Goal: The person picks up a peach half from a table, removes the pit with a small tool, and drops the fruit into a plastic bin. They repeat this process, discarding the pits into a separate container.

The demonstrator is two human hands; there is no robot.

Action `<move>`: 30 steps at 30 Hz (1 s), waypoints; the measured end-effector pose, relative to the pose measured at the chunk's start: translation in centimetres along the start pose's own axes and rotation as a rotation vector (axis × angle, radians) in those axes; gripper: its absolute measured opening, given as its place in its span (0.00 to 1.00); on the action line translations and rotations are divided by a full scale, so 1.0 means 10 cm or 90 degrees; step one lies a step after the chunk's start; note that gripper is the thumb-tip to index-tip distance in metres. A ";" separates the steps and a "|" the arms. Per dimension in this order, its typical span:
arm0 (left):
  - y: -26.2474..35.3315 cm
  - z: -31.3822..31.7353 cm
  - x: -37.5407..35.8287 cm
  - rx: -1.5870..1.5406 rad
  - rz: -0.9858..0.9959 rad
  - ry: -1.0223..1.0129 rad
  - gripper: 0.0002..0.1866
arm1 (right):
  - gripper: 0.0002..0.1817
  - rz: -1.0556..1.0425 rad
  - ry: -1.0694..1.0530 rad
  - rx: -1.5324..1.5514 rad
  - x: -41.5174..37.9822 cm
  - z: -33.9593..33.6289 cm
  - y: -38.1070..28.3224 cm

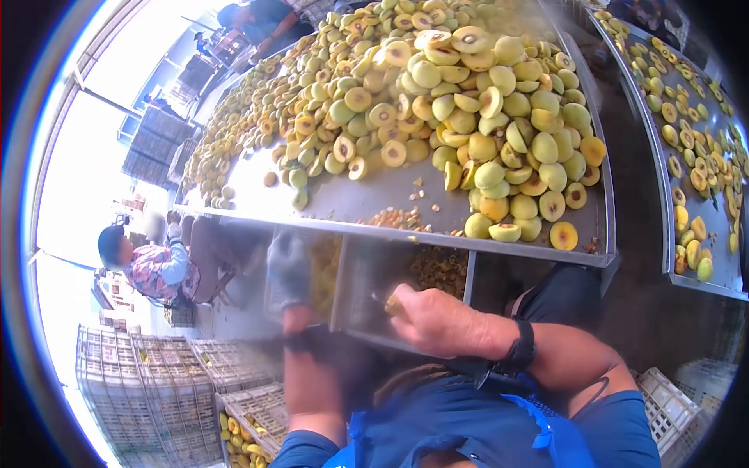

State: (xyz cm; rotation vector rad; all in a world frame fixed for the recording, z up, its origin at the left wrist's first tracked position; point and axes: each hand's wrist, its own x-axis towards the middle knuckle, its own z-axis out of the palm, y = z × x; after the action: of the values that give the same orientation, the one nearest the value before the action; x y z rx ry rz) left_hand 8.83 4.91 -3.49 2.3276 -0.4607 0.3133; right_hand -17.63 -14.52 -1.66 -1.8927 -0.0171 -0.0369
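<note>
A metal table [343,198] is carrying heaped, halved fruit [437,86]; small orange scraps [396,218] are lying along its near edge.

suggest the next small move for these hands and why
Perhaps reach the gloved left hand toward the fruit halves: many lie cut face up with brownish centres, and the right hand grasps a small object. Blur hides whether the left is empty.
</note>
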 end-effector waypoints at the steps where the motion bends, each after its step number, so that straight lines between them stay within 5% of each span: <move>1: 0.24 0.10 0.08 -0.075 -0.008 -0.029 0.16 | 0.18 -0.005 0.011 -0.002 0.00 -0.04 -0.03; 7: 1.66 1.33 -0.06 -0.106 0.152 -0.355 0.24 | 0.15 -0.048 0.174 0.088 0.02 -0.28 -0.15; 10: 1.73 1.95 -0.09 0.013 0.323 -0.356 0.27 | 0.14 -0.050 0.219 0.103 0.02 -0.39 -0.15; 13: 1.69 1.91 -0.01 -0.088 0.149 -0.406 0.26 | 0.12 -0.038 0.260 0.101 0.01 -0.47 -0.10; 14: 1.57 1.88 0.01 -0.260 -0.003 -0.456 0.25 | 0.12 -0.032 0.273 0.103 0.00 -0.48 -0.08; 19: 1.29 1.00 -0.11 -0.648 -0.199 -0.556 0.24 | 0.09 0.063 0.381 0.143 0.12 -0.66 0.10; 21: 1.33 0.74 -0.35 -0.536 0.033 -0.472 0.24 | 0.10 0.073 0.411 0.125 0.20 -0.67 0.22; 23: 1.49 0.57 -0.55 -0.792 -0.229 -0.466 0.25 | 0.12 0.094 0.355 0.091 0.24 -0.57 0.25; 25: 1.44 0.57 -0.67 -0.547 0.045 -0.392 0.24 | 0.13 0.111 0.298 0.038 0.26 -0.44 0.22; 30: 1.46 0.51 -0.90 -0.685 -0.177 -0.374 0.27 | 0.16 0.041 0.067 0.000 0.12 -0.08 0.14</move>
State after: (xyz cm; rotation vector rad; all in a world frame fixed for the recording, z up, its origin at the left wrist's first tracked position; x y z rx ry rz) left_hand -4.88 -6.33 -1.22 1.3381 -0.4182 -0.6371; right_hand -16.42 -15.71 -2.66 -1.8874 0.1152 -0.0925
